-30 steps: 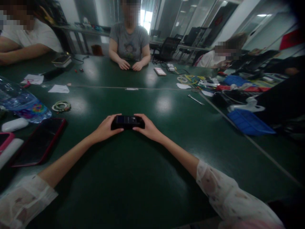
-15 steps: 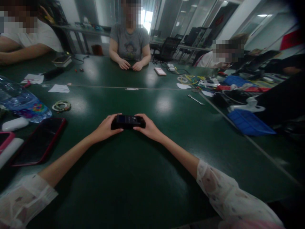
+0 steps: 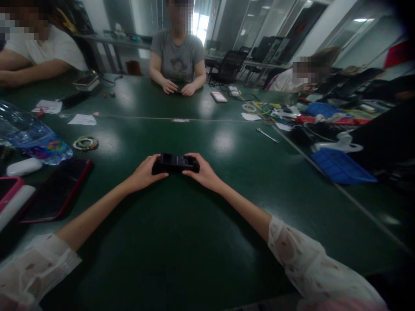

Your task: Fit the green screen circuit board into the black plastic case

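Note:
Both hands grip a black box-shaped device point(image 3: 177, 161) with a dark, screen-like panel on its top left; its exact kind does not show. My left hand point(image 3: 145, 170) wraps its left end, the thumb along the near side. Around its right end closes my right hand point(image 3: 202, 172), thumb also in front. The device is at the green table point(image 3: 168, 242); whether it rests on the surface or is just above it, I cannot tell. The far fingers of both hands are mostly hidden behind it.
Left of my hands lie a red-edged phone point(image 3: 56, 190), a plastic bottle point(image 3: 35, 136), bracelets point(image 3: 85, 143) and a white case point(image 3: 24, 166). To the right are a wrench point(image 3: 267, 135) and a blue tray point(image 3: 343, 166). A person in grey point(image 3: 177, 54) sits opposite; others sit on both sides.
The device has tilted slightly in my hands, and its panel looks darker. Both hands keep their hold. The surroundings have shifted a little to the right in view.

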Demonstrator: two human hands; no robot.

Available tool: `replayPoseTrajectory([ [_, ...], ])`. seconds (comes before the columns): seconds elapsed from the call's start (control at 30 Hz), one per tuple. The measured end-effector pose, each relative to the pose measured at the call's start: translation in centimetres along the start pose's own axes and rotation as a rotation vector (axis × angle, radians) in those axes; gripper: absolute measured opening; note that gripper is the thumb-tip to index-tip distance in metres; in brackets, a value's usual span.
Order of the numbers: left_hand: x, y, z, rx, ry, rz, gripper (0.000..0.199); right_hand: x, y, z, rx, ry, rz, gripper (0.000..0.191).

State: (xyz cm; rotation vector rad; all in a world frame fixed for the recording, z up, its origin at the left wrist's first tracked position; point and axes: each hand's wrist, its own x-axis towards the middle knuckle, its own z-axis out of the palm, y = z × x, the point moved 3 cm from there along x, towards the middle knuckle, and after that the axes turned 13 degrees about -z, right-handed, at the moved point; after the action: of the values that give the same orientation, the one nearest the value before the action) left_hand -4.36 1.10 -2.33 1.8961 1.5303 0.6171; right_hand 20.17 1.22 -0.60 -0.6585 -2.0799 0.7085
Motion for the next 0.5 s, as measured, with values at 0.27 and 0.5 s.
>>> replayPoseTrajectory([
  [0.27,0.06,-0.16,0.03,0.001,0.002,-0.003,0.070,-0.01,-0.21,-0.09,-0.022,0.055,-0.008,0.051],
  [0.5,0.00,-0.09,0.14,-0.024,-0.009,0.002,0.069,-0.16,-0.10,-0.08,-0.012,0.076,-0.018,0.050],
])
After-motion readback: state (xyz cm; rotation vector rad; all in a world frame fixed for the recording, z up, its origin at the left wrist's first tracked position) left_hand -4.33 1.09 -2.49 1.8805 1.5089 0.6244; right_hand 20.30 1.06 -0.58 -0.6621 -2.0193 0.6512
